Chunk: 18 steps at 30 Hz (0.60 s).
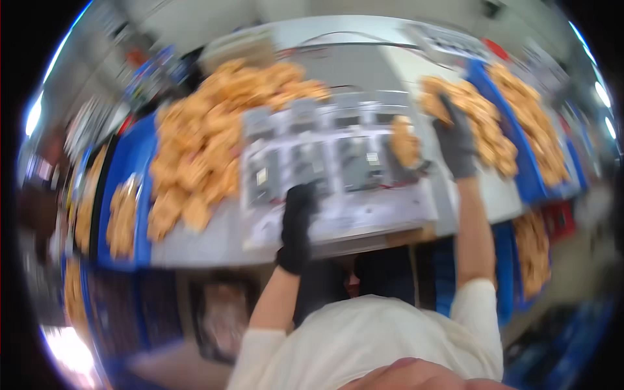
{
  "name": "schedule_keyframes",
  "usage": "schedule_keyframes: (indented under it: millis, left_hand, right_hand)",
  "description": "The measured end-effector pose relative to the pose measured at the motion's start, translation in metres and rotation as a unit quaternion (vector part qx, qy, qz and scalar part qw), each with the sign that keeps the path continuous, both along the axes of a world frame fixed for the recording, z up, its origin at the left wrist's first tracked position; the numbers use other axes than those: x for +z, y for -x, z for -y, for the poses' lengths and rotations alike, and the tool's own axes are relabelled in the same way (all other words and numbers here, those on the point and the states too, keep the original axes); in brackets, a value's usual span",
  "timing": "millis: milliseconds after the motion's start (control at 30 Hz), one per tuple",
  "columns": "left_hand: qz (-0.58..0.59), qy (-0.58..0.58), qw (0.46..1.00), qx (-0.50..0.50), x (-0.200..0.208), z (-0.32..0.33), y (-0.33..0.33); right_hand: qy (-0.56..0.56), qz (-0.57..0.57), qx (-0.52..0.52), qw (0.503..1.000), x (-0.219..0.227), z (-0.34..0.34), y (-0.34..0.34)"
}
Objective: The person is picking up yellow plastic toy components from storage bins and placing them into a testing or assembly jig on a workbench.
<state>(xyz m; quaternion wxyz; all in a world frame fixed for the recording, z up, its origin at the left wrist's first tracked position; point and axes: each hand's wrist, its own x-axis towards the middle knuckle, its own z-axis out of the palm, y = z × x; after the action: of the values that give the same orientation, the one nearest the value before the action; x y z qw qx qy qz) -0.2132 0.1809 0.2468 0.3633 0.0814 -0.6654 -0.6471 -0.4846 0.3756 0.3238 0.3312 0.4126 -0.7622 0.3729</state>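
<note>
My left hand, in a black glove, is at the front of a white fixture board fitted with several grey blocks. Its fingertips are next to a block in the front row; blur hides how they are bent. Out to the right, my right hand in a grey glove reaches to a long heap of tan, lumpy pieces. Its fingertips overlap the heap's left edge, and whether they grip a piece is too smeared to see. One tan piece rests on the board's right-hand block.
A large pile of tan pieces covers the table's left side. Blue bins with similar pieces stand at the left, and another blue bin at the right. Cables run along the back.
</note>
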Motion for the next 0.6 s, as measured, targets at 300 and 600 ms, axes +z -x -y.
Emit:
schedule_keyframes:
  millis: [300,600]
  left_hand:
    - [0.004,0.169,0.961,0.220,0.023,0.002,-0.048]
    - [0.348,0.384,0.675,0.525,-0.025,0.130,-0.113]
  right_hand:
    - [-0.358,-0.028,-0.210,0.909,-0.156,-0.103,0.099]
    - [-0.195,0.015,-0.175,0.965,-0.093,-0.088,0.047]
